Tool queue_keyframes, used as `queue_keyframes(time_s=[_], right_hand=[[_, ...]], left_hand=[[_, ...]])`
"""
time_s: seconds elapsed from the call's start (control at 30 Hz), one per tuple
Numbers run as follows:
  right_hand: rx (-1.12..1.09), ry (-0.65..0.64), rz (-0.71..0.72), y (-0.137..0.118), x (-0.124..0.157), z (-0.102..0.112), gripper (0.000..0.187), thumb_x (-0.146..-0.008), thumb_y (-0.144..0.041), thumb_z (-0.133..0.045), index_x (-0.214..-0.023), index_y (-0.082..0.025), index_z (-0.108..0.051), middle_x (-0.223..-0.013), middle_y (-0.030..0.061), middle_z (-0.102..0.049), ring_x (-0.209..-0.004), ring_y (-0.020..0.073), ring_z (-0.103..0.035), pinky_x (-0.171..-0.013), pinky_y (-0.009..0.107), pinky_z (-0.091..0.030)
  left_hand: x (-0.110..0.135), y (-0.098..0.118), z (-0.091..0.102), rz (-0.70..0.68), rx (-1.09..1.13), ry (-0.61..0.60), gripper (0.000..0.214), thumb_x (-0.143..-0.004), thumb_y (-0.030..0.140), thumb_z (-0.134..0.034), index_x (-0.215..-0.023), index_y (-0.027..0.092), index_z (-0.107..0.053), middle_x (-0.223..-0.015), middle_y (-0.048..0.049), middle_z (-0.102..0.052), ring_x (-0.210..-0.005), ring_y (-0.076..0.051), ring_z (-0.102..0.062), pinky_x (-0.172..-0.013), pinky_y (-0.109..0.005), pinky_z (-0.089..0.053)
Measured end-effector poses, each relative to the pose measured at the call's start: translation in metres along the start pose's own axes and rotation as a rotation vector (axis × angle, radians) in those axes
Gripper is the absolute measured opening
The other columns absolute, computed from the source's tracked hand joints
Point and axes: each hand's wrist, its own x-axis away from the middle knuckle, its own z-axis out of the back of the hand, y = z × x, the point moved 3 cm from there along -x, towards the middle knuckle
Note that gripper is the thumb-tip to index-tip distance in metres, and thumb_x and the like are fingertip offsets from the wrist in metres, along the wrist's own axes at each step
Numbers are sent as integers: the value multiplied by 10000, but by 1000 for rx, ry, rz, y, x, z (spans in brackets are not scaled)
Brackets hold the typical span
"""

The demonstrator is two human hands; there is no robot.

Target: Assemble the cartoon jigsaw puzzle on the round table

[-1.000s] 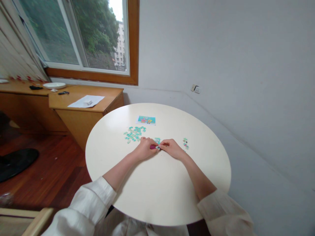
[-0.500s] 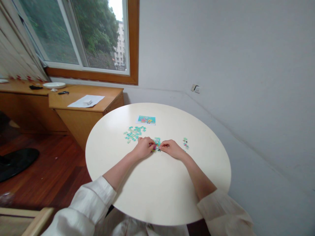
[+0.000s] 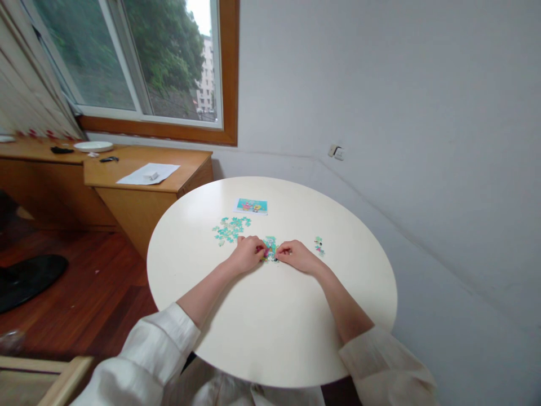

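Observation:
A partly joined jigsaw puzzle (image 3: 270, 243) lies on the white round table (image 3: 270, 327) between my hands, partly covered by my fingers. My left hand (image 3: 248, 254) is closed, its fingertips gripping the puzzle's left edge. At the right edge, my right hand (image 3: 298, 256) pinches a small puzzle piece, mostly hidden by the fingers. Loose green-blue jigsaw pieces (image 3: 231, 228) are spread beyond my left hand. Several more pieces (image 3: 319, 246) lie to the right of my right hand. A reference picture card (image 3: 252, 206) with cartoon figures rests farther back.
A wooden cabinet (image 3: 194, 169) stands at the back left, bearing a paper sheet (image 3: 143, 174) with a small white block and a white plate (image 3: 93, 146). The wall with a socket (image 3: 338, 153) rises behind the table. A wooden chair part (image 3: 70, 379) shows at lower left.
My right hand has shifted slightly to the right, uncovering a little more of the puzzle's right edge. My left hand stays in place.

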Motion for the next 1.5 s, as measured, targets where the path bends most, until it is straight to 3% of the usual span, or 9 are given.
queue_keyframes(time_s=[0.87,1.17,1.5], right_hand=[[51,-105,-135,3,10,16,238,-695,-342,-579,-632,-129,-664,-528,-5,-549,-521,96,-417,-497,227,-296],[36,-100,-124,4,7,10,275,-705,-375,-578,-644,-121,-661,-545,-2,-554,-538,96,-417,-508,225,-303],[7,-79,-127,5,5,8,267,-686,-377,-603,-629,-123,-661,-546,-2,-558,-541,97,-421,-504,226,-300]], left_hand=[[0,-4,-3,1,-21,-22,217,-779,194,-465,-715,185,-672,-761,-35,-671,-777,-184,-574,-827,-355,-325],[0,-2,-3,5,-30,-26,207,-779,191,-478,-729,187,-678,-774,-35,-673,-795,-186,-578,-843,-363,-337],[2,-1,-6,-85,11,0,243,-755,164,-497,-869,232,-701,-948,-41,-675,-937,-216,-563,-888,-397,-338]])
